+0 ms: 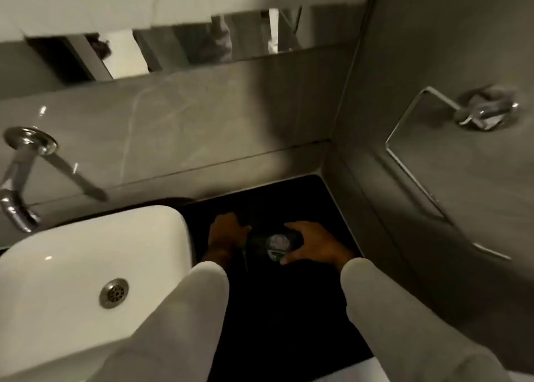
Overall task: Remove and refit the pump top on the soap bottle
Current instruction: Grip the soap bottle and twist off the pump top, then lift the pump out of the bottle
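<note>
A dark soap bottle (274, 244) with a pale round label stands on the black counter (289, 309) right of the basin. My right hand (310, 244) wraps around the bottle's body from the right. My left hand (226, 233) is closed on something dark at the bottle's left side, apparently the pump top, with a thin tube (245, 259) hanging below it. The dim light hides where the pump meets the bottle.
A white basin (72, 266) with a metal drain (113, 292) sits to the left. A chrome wall tap (20, 179) juts out above it. A chrome towel ring (427, 162) hangs on the right wall. A mirror strip (187, 49) runs along the back wall.
</note>
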Demonstrator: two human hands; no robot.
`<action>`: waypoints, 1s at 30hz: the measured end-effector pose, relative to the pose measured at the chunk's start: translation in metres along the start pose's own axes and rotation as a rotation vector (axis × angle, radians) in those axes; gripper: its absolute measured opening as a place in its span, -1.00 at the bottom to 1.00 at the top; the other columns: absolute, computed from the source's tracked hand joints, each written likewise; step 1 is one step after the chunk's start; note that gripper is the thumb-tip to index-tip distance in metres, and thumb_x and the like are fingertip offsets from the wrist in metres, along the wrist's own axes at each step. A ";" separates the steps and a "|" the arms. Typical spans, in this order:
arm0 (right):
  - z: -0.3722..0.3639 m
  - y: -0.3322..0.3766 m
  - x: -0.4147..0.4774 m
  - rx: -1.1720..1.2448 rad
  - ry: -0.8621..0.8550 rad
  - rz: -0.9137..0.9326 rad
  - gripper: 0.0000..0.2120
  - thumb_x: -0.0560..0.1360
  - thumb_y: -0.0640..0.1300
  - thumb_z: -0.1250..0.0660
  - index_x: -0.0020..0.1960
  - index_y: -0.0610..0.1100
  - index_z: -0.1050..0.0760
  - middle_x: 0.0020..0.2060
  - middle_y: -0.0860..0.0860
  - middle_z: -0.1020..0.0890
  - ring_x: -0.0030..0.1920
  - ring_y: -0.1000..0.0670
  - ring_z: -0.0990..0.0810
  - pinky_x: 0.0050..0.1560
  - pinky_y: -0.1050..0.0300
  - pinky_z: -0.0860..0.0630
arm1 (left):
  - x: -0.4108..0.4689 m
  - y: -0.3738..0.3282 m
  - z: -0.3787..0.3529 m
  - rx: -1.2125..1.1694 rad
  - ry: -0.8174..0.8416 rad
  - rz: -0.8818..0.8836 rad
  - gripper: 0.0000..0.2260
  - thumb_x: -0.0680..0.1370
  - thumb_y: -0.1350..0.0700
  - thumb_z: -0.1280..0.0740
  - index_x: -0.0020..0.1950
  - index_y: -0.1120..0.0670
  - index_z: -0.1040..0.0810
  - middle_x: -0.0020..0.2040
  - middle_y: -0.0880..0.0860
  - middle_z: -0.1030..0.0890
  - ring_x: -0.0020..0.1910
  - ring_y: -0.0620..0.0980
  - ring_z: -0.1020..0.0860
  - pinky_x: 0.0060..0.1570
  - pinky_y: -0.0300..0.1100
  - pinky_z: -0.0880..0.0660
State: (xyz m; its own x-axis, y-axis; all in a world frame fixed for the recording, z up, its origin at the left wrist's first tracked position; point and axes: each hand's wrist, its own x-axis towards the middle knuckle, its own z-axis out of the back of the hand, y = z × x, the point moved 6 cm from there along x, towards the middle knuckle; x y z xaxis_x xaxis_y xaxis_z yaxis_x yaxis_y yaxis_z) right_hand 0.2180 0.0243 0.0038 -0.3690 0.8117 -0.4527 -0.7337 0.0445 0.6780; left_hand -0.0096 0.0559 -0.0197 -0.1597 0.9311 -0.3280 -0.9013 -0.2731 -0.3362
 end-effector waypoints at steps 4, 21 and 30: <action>-0.011 -0.011 0.015 0.125 -0.089 0.044 -0.15 0.23 0.02 -0.69 0.45 -0.08 -0.49 0.39 -0.06 -0.56 0.39 -0.09 -0.55 0.42 -0.07 -0.51 | 0.009 0.014 -0.033 -0.007 0.031 0.143 -0.49 0.49 -0.18 -0.51 0.20 0.22 -0.69 0.15 0.26 -0.71 0.17 0.27 -0.67 0.12 0.02 -0.59; 0.004 -0.022 0.063 -0.052 -0.106 0.043 -0.58 0.28 0.19 -0.60 0.07 0.05 -0.72 0.68 0.05 -0.04 0.66 -0.18 0.31 0.62 -0.34 0.22 | -0.015 -0.056 0.097 -0.975 -0.412 -0.363 -0.81 0.47 0.17 -0.60 0.01 0.18 -0.68 -0.09 0.09 -0.71 -0.09 -0.06 -0.67 0.07 -0.18 -0.64; 0.007 -0.013 0.064 -0.077 -0.051 0.008 -0.57 0.31 0.17 -0.58 0.12 0.02 -0.72 0.68 0.06 0.02 0.65 -0.17 0.33 0.62 -0.31 0.26 | -0.023 -0.078 0.082 -0.661 -0.477 -0.404 -0.74 0.44 0.12 -0.62 0.09 0.15 -0.74 0.04 0.04 -0.70 0.05 -0.01 -0.67 0.15 -0.13 -0.61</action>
State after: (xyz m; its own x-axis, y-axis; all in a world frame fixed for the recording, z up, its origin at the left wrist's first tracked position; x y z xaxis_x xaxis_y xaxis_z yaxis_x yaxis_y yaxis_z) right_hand 0.2078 0.0799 -0.0293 -0.3471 0.8403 -0.4164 -0.7733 -0.0053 0.6340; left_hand 0.0309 0.0752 0.0866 -0.1640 0.9473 0.2753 -0.5336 0.1495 -0.8324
